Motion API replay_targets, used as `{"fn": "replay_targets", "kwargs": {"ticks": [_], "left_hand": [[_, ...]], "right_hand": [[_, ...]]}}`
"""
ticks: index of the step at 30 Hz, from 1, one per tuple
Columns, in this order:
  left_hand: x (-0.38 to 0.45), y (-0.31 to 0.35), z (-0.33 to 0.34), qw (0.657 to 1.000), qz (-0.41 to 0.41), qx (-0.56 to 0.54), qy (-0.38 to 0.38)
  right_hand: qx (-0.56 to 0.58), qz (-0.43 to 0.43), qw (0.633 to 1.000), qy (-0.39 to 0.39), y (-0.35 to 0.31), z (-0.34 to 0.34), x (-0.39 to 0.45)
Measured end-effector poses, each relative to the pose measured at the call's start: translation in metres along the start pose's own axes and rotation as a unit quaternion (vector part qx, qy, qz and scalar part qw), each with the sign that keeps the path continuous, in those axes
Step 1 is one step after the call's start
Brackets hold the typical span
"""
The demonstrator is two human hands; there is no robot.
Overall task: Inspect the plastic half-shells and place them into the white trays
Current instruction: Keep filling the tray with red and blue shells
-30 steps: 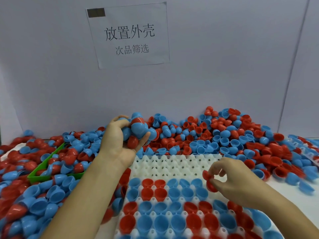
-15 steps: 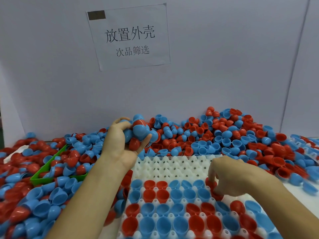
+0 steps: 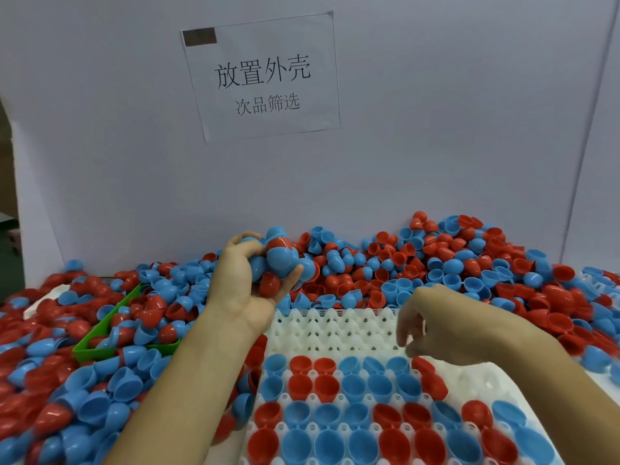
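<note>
My left hand [image 3: 241,286] is raised over the tray's far left corner and grips a handful of blue and red half-shells [image 3: 280,260]. My right hand [image 3: 436,325] hovers over the white tray [image 3: 335,327], its fingers hanging down, blurred, with nothing seen in them. A red half-shell [image 3: 423,366] lies in the tray just below those fingers. The tray's near rows hold blue and red shells, open side up. Its far rows are bare.
A deep pile of loose blue and red half-shells [image 3: 469,263] runs along the grey back wall and around both sides of the tray. A green bin [image 3: 100,351] with shells in it sits at the left. A paper sign [image 3: 265,78] hangs on the wall.
My right hand brought a red half-shell down onto the tray, let it go, and has lifted slightly. My left hand kept its handful and barely moved.
</note>
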State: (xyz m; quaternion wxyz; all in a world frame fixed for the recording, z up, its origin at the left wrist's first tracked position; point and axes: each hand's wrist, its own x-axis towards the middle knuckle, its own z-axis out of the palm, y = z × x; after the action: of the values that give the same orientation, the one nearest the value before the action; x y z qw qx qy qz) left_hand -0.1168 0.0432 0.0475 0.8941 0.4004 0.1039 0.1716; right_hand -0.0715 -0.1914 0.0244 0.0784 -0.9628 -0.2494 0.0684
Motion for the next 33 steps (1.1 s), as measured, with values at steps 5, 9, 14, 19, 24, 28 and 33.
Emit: {"fn": "replay_targets", "kwargs": {"ticks": [5,9,14,19,24,28,33], "left_hand": [[-0.001,-0.001,0.001,1.0,-0.004,0.005,-0.002],[-0.001,-0.001,-0.001,1.0,-0.004,0.007,-0.01],[0.0,-0.001,0.0,1.0,-0.004,0.005,-0.01],[0.0,-0.001,0.0,1.0,-0.005,0.006,-0.008],[0.0,0.0,-0.001,1.0,-0.005,0.006,-0.008],[-0.001,0.0,-0.001,1.0,-0.002,0.003,-0.007],[0.0,0.0,0.0,1.0,-0.003,0.006,-0.003]], "right_hand": [[0.019,-0.046,0.999,-0.004,-0.025,0.019,0.006],[-0.013,-0.046,0.999,-0.01,-0.031,0.026,0.007],[-0.021,-0.041,0.999,-0.014,-0.035,0.026,0.006],[-0.02,-0.035,0.999,-0.011,-0.036,0.026,0.007],[-0.026,-0.035,0.999,0.01,-0.038,0.027,0.007],[-0.018,-0.051,0.998,0.039,-0.04,0.028,0.006],[-0.03,-0.054,0.998,0.014,-0.043,0.031,0.005]]}}
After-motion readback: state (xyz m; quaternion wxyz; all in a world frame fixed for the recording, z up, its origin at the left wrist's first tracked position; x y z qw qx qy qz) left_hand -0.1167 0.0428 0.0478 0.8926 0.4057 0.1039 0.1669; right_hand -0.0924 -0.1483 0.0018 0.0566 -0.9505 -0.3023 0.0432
